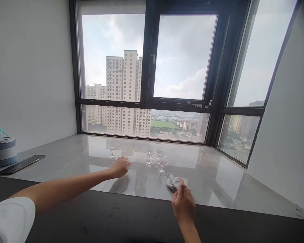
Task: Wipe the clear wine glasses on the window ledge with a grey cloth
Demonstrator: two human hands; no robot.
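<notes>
My left hand (pixel 121 166) is stretched out over the marble sill (pixel 212 179), knuckles up and fingers curled loosely, with nothing visible in it. A single stemmed glass (pixel 111 150) stands just beyond it to the left. Three more stemmed glasses (pixel 155 158) stand in a cluster to its right. My right hand (pixel 183 202) rests near the sill's front edge and grips a small grey cloth (pixel 173 182), bunched under the fingers, close to the nearest glass (pixel 162 164).
A dark phone (pixel 21 164) lies flat at the far left next to a blue-and-white round container (pixel 3 152) with a green-capped bottle behind it. A dark ledge (pixel 116 216) runs along the front. Large windows close off the back and right.
</notes>
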